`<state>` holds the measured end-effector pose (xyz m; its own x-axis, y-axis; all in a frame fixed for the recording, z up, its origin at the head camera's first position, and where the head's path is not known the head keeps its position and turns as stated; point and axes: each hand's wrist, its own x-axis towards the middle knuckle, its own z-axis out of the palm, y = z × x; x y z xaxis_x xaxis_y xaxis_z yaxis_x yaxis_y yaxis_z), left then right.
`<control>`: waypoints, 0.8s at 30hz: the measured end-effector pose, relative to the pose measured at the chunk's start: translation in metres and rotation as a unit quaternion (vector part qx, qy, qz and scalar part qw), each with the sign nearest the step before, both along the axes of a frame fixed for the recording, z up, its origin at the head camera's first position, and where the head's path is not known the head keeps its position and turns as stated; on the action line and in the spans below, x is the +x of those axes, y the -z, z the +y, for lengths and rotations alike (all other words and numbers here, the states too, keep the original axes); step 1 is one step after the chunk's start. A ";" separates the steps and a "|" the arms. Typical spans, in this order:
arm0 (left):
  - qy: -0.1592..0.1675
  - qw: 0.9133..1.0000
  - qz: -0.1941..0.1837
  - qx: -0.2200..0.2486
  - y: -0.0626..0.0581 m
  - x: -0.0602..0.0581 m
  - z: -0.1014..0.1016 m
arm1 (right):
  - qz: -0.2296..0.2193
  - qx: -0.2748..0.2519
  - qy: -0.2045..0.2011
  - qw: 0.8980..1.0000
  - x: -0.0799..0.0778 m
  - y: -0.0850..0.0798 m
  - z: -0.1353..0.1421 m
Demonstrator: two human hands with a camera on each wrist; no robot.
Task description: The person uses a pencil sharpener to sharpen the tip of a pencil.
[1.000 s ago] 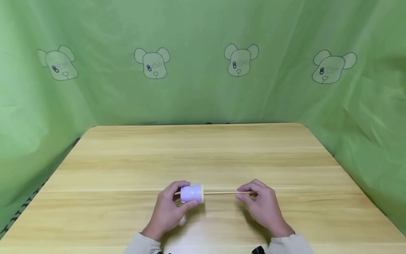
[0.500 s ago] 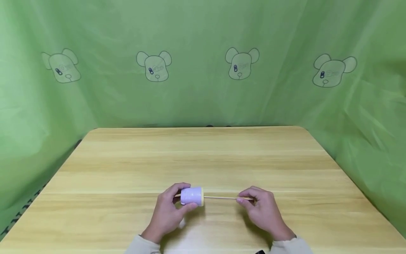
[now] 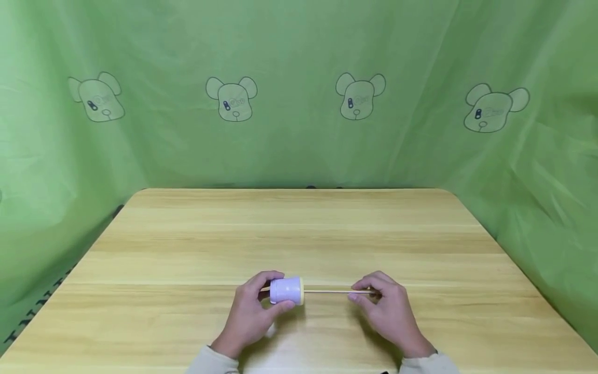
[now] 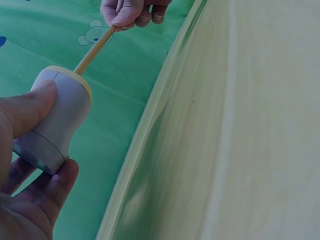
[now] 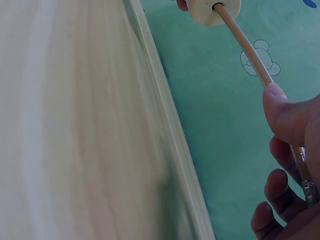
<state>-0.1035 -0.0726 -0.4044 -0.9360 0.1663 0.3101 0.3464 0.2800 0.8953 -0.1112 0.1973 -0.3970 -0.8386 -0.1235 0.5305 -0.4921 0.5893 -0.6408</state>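
Near the front of the wooden table, my left hand (image 3: 249, 314) holds a lilac, barrel-shaped pencil sharpener (image 3: 286, 290) on its side, its cream end facing right. The left wrist view shows the thumb along the lilac body (image 4: 65, 110) and fingertips at its base. A thin wooden pencil (image 3: 327, 291) lies level, one end inside the hole in the cream face (image 5: 207, 12). Toward its other end, my right hand (image 3: 390, 314) pinches it between thumb and fingers. A metal ferrule (image 5: 309, 191) shows beside the right palm. The pencil's tip is hidden inside the sharpener.
The light wooden tabletop (image 3: 299, 234) stretches away beyond both hands. A green curtain (image 3: 299, 150) printed with bear heads hangs behind and along both sides. The table edge (image 4: 150, 120) runs close by both hands in the wrist views.
The fingers of my right hand have shifted on the pencil, curling and then spreading again. The sharpener stays in my left hand, nearly in place. The head view has moved slightly.
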 end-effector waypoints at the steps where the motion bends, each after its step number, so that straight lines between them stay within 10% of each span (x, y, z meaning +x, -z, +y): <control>1: 0.001 1.000 0.000 -0.001 0.000 0.000 0.000 | 0.009 0.002 0.000 1.000 0.000 0.000 0.000; 24: 0.006 1.000 0.002 0.023 -0.002 0.000 0.002 | -0.033 -0.017 -0.038 0.999 0.002 -0.002 0.002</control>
<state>-0.1036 -0.0708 -0.4021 -0.9327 0.1629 0.3218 0.3534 0.2334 0.9059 -0.1092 0.1997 -0.3947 -0.8609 -0.1699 0.4796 -0.4903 0.5292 -0.6925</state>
